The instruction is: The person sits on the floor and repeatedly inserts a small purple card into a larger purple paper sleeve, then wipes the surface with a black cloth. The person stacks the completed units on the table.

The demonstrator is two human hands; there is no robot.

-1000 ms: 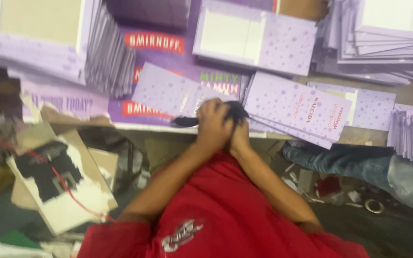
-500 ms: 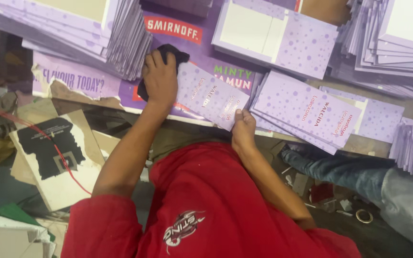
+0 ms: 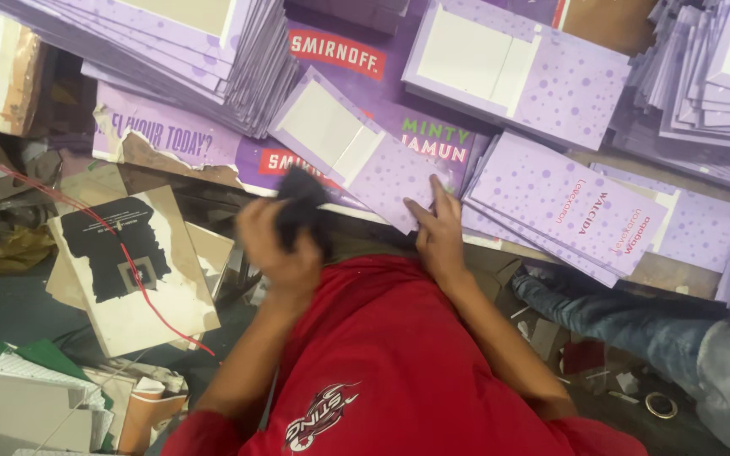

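My left hand [image 3: 285, 241] is closed on a black cloth [image 3: 302, 198], blurred with motion, just off the near edge of the table. My right hand [image 3: 439, 232] lies with its fingers spread on the near corner of a flat purple dotted card with white panels [image 3: 356, 152] and holds it down. The card lies slanted on a purple printed sheet [image 3: 331, 84] that covers the table. My red shirt [image 3: 399, 363] fills the bottom of the view.
Stacks of purple cards stand at the back left [image 3: 162, 59], back middle [image 3: 509, 67], right [image 3: 568, 207] and far right [image 3: 703, 76]. Cardboard scraps and a board with a red wire [image 3: 133, 262] lie on the floor at left. Another person's jeans-clad leg [image 3: 635, 325] is at right.
My left hand has swept the black cloth from the far end of the card back toward my body. My right hand stays at the card's near edge.
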